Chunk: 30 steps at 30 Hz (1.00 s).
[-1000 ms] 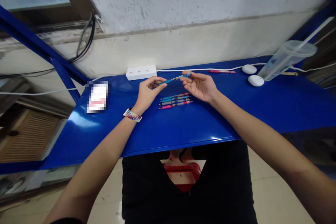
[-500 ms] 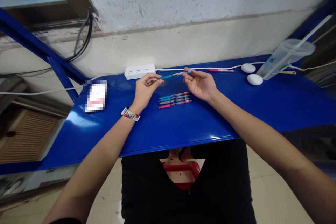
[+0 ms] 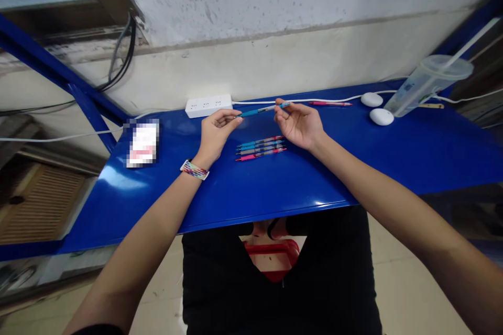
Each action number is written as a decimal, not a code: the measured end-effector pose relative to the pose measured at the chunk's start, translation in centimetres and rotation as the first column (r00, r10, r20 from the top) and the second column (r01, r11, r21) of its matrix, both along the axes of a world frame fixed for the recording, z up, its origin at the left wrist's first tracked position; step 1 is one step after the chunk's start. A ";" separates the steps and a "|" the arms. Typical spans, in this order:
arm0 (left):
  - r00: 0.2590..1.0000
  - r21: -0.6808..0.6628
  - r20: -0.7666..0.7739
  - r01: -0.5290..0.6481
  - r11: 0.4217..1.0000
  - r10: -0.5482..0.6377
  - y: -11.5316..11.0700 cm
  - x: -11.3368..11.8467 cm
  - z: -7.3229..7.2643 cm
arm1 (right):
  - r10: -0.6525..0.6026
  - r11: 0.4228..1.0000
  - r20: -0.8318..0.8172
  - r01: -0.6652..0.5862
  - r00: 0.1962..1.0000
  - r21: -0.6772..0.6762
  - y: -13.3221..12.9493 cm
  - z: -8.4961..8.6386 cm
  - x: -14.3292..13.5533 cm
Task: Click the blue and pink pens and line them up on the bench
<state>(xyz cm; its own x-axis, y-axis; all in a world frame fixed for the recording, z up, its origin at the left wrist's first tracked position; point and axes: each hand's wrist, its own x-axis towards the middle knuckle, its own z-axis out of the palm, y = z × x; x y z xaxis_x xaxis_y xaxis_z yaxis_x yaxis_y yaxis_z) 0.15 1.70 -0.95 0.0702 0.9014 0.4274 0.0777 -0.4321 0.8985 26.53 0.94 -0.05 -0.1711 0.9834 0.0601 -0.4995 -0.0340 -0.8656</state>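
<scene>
A blue pen (image 3: 257, 111) is held nearly level above the table, between my two hands. My left hand (image 3: 218, 131) pinches its left end with thumb and fingertips. At its right end, my right hand (image 3: 301, 123) grips it between thumb and fingers, palm turned up. Below the held pen, several pens lie side by side on the blue table (image 3: 236, 193); among them are a blue pen (image 3: 247, 145), a grey pen (image 3: 248, 152) and a pink pen (image 3: 247, 157) nearest me.
Behind my left hand is a white power strip (image 3: 208, 106). Another pink pen (image 3: 330, 103) lies near the wall beside the white cable. Two white rounded objects (image 3: 381, 116) and a clear cup (image 3: 420, 84) with a straw stand right. A blurred-out packet (image 3: 143, 143) lies left.
The view has shifted very slightly. Both hands keep the same hold on the blue pen, and the pens on the table have not moved.
</scene>
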 end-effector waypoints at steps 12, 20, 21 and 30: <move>1.000 -0.005 0.001 -0.019 1.000 0.019 0.2 0.0 -0.2 | -0.006 0.994 0.050 0.001 0.999 0.105 0.0 -0.3 0.2; 1.000 -0.019 0.014 -0.006 1.000 0.006 0.0 0.0 -0.1 | -0.031 0.997 0.056 0.027 0.998 0.072 0.0 -0.2 0.1; 1.000 -0.020 0.005 -0.005 1.000 0.005 0.0 0.0 -0.1 | -0.035 0.998 0.048 0.032 0.998 0.057 0.0 -0.2 0.1; 0.995 -0.021 0.099 0.022 1.000 -0.020 0.1 0.2 0.0 | 0.116 0.992 -0.203 -0.122 0.972 -0.018 0.5 -0.9 0.4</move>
<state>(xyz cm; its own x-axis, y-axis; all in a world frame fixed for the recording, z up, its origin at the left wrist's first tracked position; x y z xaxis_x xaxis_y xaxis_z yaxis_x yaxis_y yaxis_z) 0.32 1.77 -0.92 0.0479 0.9095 0.4130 -0.0207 -0.4125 0.9107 26.92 1.41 -0.92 -0.2744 0.9586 0.0758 -0.6542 -0.1283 -0.7454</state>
